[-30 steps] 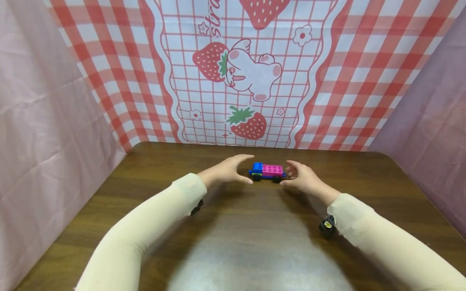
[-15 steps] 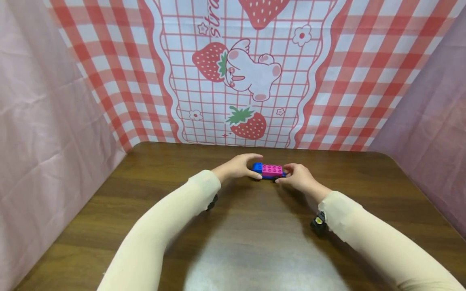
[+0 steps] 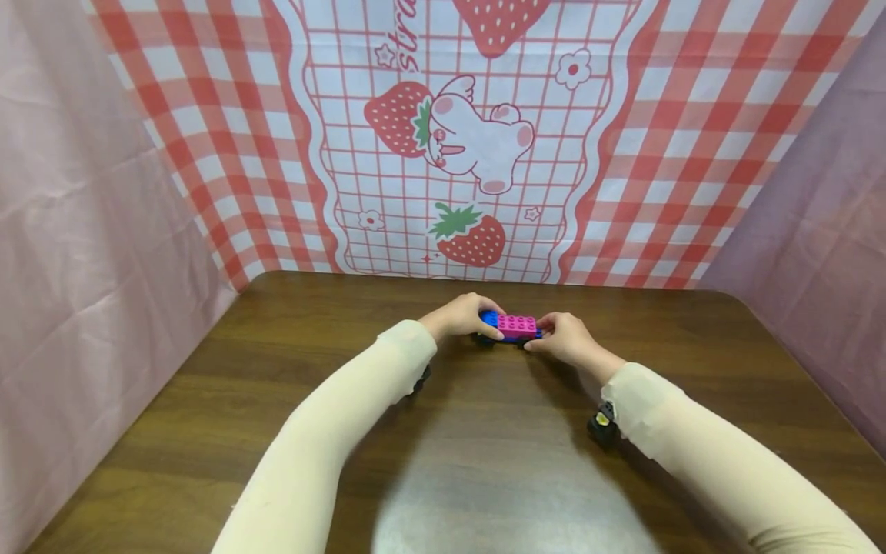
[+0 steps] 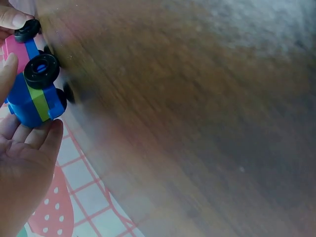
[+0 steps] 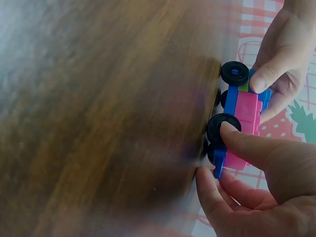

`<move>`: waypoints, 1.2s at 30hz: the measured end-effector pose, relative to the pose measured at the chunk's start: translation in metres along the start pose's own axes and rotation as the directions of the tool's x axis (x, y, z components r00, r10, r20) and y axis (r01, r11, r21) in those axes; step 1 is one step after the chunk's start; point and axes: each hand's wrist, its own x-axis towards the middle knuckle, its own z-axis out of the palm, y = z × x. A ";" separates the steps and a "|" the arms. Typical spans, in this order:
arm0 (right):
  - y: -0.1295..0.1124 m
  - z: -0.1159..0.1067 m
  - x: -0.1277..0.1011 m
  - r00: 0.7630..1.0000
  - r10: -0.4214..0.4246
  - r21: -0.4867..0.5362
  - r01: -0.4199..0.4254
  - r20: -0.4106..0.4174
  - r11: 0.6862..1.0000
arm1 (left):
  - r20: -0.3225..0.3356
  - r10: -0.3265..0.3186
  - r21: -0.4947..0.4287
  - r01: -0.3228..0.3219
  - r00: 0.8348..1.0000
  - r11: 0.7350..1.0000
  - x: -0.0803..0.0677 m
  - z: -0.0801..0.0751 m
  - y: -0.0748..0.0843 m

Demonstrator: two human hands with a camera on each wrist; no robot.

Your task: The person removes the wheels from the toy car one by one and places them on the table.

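Both hands are on the toy now. The left hand [image 3: 460,317] wraps its fingers round the blue cab end of the brick truck [image 3: 511,326], and the right hand [image 3: 564,338] pinches the pink tail end, thumb against a black wheel [image 5: 222,128]. The truck sits on its wheels on the wooden table [image 3: 208,400], I think, though the wrist views are blurry. So the grab looks done; no brick is off yet.

The left hand [image 3: 462,316] hides the toy car's [image 3: 511,327] blue front; the table [image 4: 197,98] blurs.
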 end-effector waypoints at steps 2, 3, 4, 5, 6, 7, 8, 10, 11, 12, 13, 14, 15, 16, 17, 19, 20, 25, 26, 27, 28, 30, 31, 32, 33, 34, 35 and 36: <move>-0.001 0.000 -0.001 1.000 -0.001 0.005 0.001 0.001 1.000 | -0.004 0.006 0.007 -0.006 1.000 1.000 0.001 0.001 -0.001; -0.001 0.000 -0.001 1.000 -0.002 0.009 0.002 0.001 1.000 | -0.007 0.010 0.009 -0.010 1.000 1.000 0.002 0.001 -0.001; -0.001 0.000 -0.001 1.000 0.003 0.016 -0.003 0.000 1.000 | -0.009 0.012 0.012 -0.012 1.000 1.000 0.002 0.001 -0.001; -0.001 0.000 -0.001 1.000 0.005 0.021 -0.005 -0.001 1.000 | -0.010 0.014 0.014 -0.013 1.000 1.000 0.003 0.001 -0.001; -0.001 0.000 -0.001 1.000 0.008 0.027 -0.008 -0.002 1.000 | -0.012 0.014 0.019 -0.014 1.000 1.000 0.003 0.002 -0.001; 0.000 0.000 -0.001 1.000 0.011 0.032 -0.011 -0.004 0.999 | -0.014 0.014 0.020 -0.014 1.000 1.000 0.003 0.001 -0.001; 0.000 0.001 -0.001 1.000 0.015 0.038 -0.015 -0.005 0.999 | -0.015 0.011 0.021 -0.011 1.000 1.000 0.003 0.001 -0.001; 0.001 0.002 -0.001 1.000 0.020 0.048 -0.019 -0.008 0.999 | -0.015 0.006 0.021 -0.006 1.000 1.000 0.002 0.001 0.000; 0.001 0.002 -0.001 1.000 0.022 0.051 -0.021 -0.011 0.998 | -0.015 0.005 0.019 -0.004 1.000 1.000 0.002 0.000 0.000; 0.001 0.002 0.000 1.000 0.022 0.054 -0.021 -0.013 0.998 | -0.016 0.005 0.015 -0.005 1.000 1.000 0.002 0.000 0.000; 0.000 0.002 -0.001 1.000 0.022 0.056 -0.021 -0.014 0.998 | -0.015 0.006 0.011 -0.006 1.000 1.000 0.002 -0.001 0.001; 0.000 0.002 -0.001 1.000 0.020 0.056 -0.019 -0.014 0.998 | -0.014 0.007 0.008 -0.007 1.000 1.000 0.002 -0.001 0.001; 0.000 0.001 -0.001 1.000 0.020 0.057 -0.020 -0.015 0.998 | -0.015 0.010 0.008 -0.010 1.000 1.000 0.002 -0.001 0.001; -0.001 0.001 -0.002 1.000 0.017 0.056 -0.016 -0.015 0.998 | -0.016 0.013 0.006 -0.013 1.000 1.000 0.002 -0.002 0.002; -0.001 0.000 -0.002 1.000 0.018 0.055 -0.018 -0.014 0.998 | -0.016 0.015 0.001 -0.015 1.000 1.000 0.002 -0.002 0.002; -0.003 -0.003 -0.004 1.000 0.013 0.055 -0.012 -0.006 0.998 | -0.018 0.018 -0.007 -0.018 1.000 1.000 0.002 -0.003 0.003; -0.004 -0.004 -0.004 1.000 0.012 0.056 -0.012 -0.003 0.998 | -0.018 0.018 -0.016 -0.018 1.000 1.000 0.002 -0.003 0.003; -0.008 -0.010 -0.004 1.000 -0.009 0.082 0.010 -0.007 0.997 | -0.040 0.017 -0.075 -0.020 0.999 0.997 0.000 -0.008 0.004; -0.008 -0.011 -0.003 1.000 -0.018 0.088 0.018 -0.009 0.996 | -0.043 0.014 -0.088 -0.017 0.999 0.996 -0.001 -0.009 0.005; -0.009 -0.011 -0.002 1.000 -0.027 0.094 0.028 -0.013 0.995 | -0.050 0.013 -0.092 -0.018 0.999 0.996 -0.002 -0.010 0.005; -0.009 -0.011 -0.002 0.999 -0.037 0.106 0.039 -0.018 0.994 | -0.053 0.010 -0.098 -0.015 0.999 0.995 -0.004 -0.012 0.006; -0.010 -0.012 -0.001 0.998 -0.057 0.125 0.060 -0.025 0.990 | -0.055 0.006 -0.104 -0.012 0.998 0.995 -0.006 -0.015 0.008; -0.011 -0.013 -0.001 0.997 -0.068 0.135 0.071 -0.030 0.988 | -0.054 0.003 -0.106 -0.009 0.999 0.994 -0.007 -0.017 0.008; -0.013 -0.014 -0.001 0.997 -0.073 0.147 0.077 -0.037 0.986 | -0.055 0.003 -0.101 -0.009 0.998 0.995 -0.008 -0.019 0.009; -0.014 -0.015 -0.001 0.996 -0.081 0.161 0.087 -0.044 0.983 | -0.054 0.006 -0.095 -0.011 0.999 0.995 -0.009 -0.021 0.010; -0.016 -0.016 -0.001 0.995 -0.090 0.172 0.098 -0.052 0.980 | -0.051 0.007 -0.090 -0.012 0.999 0.996 -0.009 -0.023 0.010; -0.017 -0.017 -0.001 0.993 -0.100 0.181 0.109 -0.059 0.977 | -0.048 0.011 -0.081 -0.014 0.999 0.997 -0.010 -0.026 0.010; -0.019 -0.018 -0.001 0.992 -0.110 0.192 0.122 -0.069 0.974 | -0.045 0.012 -0.073 -0.015 0.999 0.997 -0.011 -0.028 0.011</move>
